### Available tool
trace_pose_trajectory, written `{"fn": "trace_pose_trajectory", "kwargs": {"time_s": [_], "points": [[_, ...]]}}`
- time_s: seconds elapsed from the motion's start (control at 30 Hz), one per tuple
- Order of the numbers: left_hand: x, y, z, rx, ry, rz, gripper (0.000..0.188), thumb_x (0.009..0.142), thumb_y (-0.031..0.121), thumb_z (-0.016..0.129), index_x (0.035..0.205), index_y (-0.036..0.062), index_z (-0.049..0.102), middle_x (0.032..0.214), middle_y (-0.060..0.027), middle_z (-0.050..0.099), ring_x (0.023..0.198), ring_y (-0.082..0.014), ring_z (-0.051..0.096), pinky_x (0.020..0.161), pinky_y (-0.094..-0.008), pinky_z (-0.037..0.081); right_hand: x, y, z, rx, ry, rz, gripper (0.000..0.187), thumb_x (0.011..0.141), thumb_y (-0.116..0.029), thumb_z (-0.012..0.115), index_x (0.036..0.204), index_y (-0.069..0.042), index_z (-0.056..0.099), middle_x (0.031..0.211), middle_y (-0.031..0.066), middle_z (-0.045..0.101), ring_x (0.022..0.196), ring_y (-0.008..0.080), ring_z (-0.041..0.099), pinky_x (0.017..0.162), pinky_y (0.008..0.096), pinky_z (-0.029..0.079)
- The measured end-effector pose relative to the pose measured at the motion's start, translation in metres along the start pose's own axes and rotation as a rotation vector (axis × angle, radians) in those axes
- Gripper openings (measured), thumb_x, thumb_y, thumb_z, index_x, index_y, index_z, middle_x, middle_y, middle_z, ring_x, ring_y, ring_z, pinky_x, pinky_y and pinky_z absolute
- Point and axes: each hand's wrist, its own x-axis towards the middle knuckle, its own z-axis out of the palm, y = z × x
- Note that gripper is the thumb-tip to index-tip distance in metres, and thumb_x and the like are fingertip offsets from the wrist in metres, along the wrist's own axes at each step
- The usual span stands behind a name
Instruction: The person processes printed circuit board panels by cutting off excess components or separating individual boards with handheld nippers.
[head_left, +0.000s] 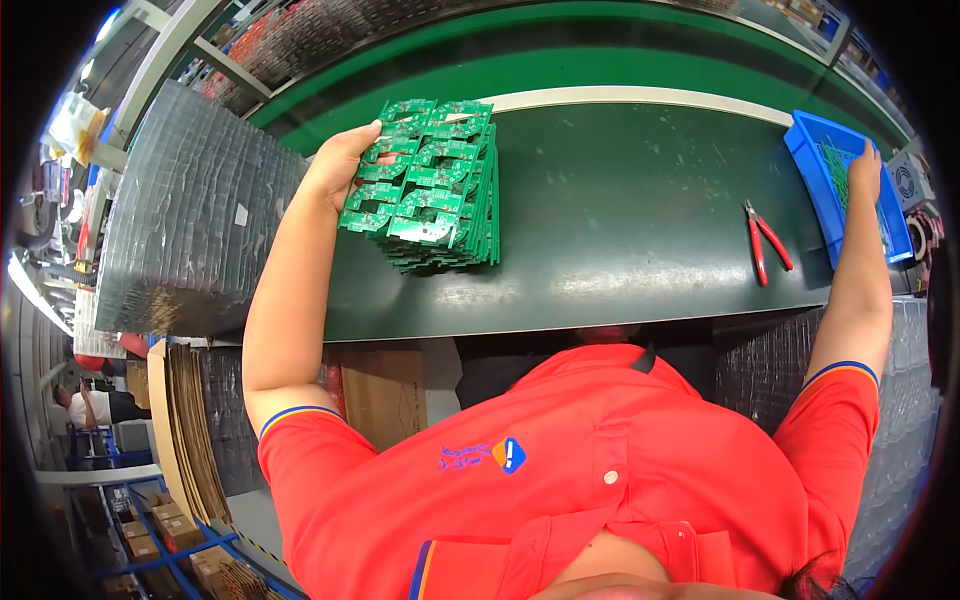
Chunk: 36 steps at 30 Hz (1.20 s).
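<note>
My left hand [345,162] is closed on the left edge of a green circuit board panel [425,175] on top of a stack. Its thumb lies over the board, and parts of its fingers show through the cutouts below. More green panels [488,215] are stacked underneath, slightly out of line. At the far right, my right hand [864,178] is at the right side of a blue plastic bin [818,190] with thin green strips [835,170] inside. Its fingers are mostly hidden, so I cannot tell whether they hold anything. Red-handled cutters [763,243] lie left of the bin, jaws pointing away.
The dark green worktop [620,220] has a pale rail [640,95] along its back, with a green belt [620,60] beyond. A tall stack of clear plastic trays [190,210] stands at the left. A grey device with a fan [906,182] sits right of the bin.
</note>
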Motion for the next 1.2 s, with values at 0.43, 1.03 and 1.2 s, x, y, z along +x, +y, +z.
{"fn": "trace_pose_trajectory", "kwargs": {"time_s": [0.43, 1.03, 1.2], "points": [[0.008, -0.021, -0.028, 0.066, 0.025, 0.212, 0.035, 0.086, 0.019, 0.054, 0.114, -0.0025, 0.053, 0.107, -0.0083, 0.059, 0.090, -0.0157, 0.057, 0.082, -0.0273, 0.042, -0.197, -0.167, -0.142, 0.650, -0.282, -0.499, 0.038, 0.083, -0.020, 0.056, 0.117, -0.004, 0.050, 0.129, 0.0178, 0.041, 0.121, 0.0302, 0.037, 0.100, 0.0361, 0.029], [0.010, -0.018, -0.011, 0.250, 0.132, 0.277, 0.034, 0.085, 0.014, 0.055, 0.114, -0.0033, 0.053, 0.099, -0.0037, 0.061, 0.083, -0.0079, 0.055, 0.076, -0.0222, 0.044, -0.280, -0.130, -0.203, 0.225, -0.586, -0.257, 0.052, 0.082, -0.028, 0.056, 0.129, -0.014, 0.039, 0.134, 0.0126, 0.035, 0.125, 0.0298, 0.031, 0.101, 0.0444, 0.023], [0.010, -0.028, -0.017, 0.758, 0.259, 0.210, 0.045, 0.087, 0.030, 0.051, 0.122, 0.0023, 0.048, 0.109, -0.0081, 0.058, 0.093, -0.0135, 0.056, 0.082, -0.0259, 0.042, -0.282, -0.135, -0.198, 0.405, -0.441, -0.265, 0.038, 0.082, -0.020, 0.055, 0.119, -0.011, 0.050, 0.123, 0.0115, 0.048, 0.115, 0.0290, 0.043, 0.097, 0.0398, 0.030]]}}
